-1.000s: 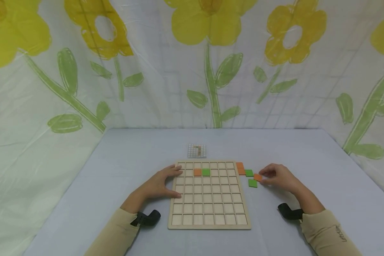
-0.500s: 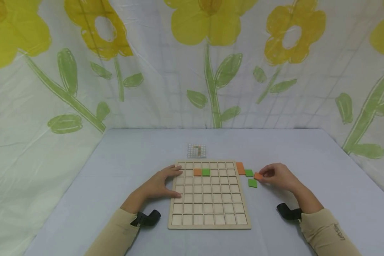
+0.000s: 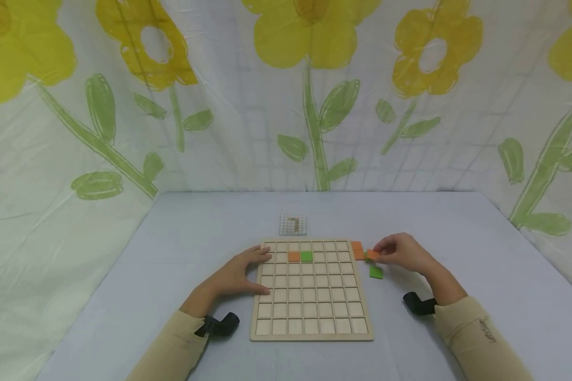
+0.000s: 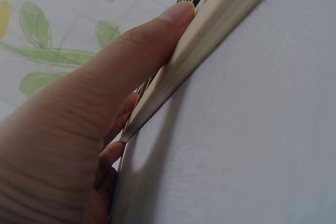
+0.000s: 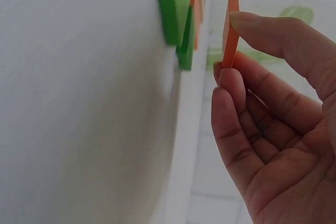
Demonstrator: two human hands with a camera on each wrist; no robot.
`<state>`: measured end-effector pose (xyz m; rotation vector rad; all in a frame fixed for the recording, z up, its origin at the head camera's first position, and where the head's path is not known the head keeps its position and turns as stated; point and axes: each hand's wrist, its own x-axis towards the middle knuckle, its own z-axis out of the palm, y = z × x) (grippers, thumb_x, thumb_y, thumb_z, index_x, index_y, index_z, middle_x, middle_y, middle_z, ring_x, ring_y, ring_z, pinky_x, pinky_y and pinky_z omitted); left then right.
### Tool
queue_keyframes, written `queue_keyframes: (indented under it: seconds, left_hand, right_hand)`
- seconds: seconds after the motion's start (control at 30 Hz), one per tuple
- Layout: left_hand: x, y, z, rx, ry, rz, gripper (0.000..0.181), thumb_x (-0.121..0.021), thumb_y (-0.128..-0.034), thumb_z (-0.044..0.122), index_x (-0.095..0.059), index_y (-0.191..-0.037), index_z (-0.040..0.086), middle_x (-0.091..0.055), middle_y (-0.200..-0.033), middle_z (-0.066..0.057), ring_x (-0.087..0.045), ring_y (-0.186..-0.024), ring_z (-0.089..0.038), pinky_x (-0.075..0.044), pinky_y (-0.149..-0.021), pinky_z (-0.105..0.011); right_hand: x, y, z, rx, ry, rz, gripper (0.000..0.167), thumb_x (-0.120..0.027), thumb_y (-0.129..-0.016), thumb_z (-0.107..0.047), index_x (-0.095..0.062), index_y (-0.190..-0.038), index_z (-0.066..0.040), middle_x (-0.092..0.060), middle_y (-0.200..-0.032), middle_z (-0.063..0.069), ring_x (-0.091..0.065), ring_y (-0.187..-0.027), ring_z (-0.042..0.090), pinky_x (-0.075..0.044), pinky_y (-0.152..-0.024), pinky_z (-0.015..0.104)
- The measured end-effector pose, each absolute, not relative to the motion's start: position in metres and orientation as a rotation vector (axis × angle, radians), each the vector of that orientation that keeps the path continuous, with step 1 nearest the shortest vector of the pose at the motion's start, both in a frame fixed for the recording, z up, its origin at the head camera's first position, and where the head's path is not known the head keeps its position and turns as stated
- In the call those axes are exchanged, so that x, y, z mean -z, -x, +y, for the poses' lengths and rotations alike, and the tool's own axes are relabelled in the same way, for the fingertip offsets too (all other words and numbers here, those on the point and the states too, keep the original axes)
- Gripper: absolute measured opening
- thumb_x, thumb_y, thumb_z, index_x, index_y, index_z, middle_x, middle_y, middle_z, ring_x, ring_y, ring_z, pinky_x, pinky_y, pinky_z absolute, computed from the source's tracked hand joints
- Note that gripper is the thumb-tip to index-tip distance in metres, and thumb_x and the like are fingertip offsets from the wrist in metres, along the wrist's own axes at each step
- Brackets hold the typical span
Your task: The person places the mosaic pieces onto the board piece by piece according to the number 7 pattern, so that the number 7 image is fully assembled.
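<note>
My right hand (image 3: 407,256) pinches a small square orange tile (image 5: 230,32) between thumb and fingers. It holds the tile off the table, just right of the wooden grid board (image 3: 310,311). Below it lie a green tile (image 3: 376,272) and another green one, mostly covered in the head view. Two orange tiles (image 3: 357,251) sit against the board's right edge. An orange tile (image 3: 294,256) and a green tile (image 3: 306,256) lie side by side in the board's second row. With fingers spread, my left hand (image 3: 238,272) rests on the board's left edge, thumb (image 4: 178,14) on the rim.
Behind the board lies a small card (image 3: 293,225) printed with a grid and coloured squares. A pale cloth covers the table (image 3: 195,222). A curtain (image 3: 248,137) with yellow flowers hangs behind it.
My right hand has lifted the orange tile from the table and moved it left, over the green tiles. The left hand and the board stay in place.
</note>
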<state>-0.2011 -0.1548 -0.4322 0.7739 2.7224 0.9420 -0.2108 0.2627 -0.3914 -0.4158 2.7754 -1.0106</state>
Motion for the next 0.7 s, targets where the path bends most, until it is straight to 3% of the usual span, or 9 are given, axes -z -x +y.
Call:
queue_keyframes:
  seconds: [0.3,0.7]
  left_hand:
    - [0.431,0.200,-0.154,-0.938,-0.756,2.719,0.086,-0.080,-0.0631,0.052,-0.049,-0.136,0.017,-0.034,-0.151,0.002,-0.021,-0.143,-0.026,-0.021,-0.115,-0.051]
    - [0.432,0.202,-0.155,-0.939,-0.761,2.723,0.086,-0.080,-0.0629,0.052,-0.049,-0.136,0.018,-0.034,-0.150,0.003,-0.021,-0.143,-0.027,-0.022,-0.115,-0.052]
  right_hand:
    - [0.389,0.225,0.232,1.101,0.489,2.711,0.030,-0.077,-0.075,-0.016,-0.069,-0.098,0.002,-0.069,-0.093,0.011,-0.062,-0.080,0.013,-0.053,-0.070,0.025]
    - [0.387,0.237,0.193,1.142,0.540,2.644,0.024,-0.076,-0.077,-0.017,-0.071,-0.095,-0.002,-0.070,-0.092,0.010,-0.062,-0.080,0.013,-0.053,-0.071,0.026]
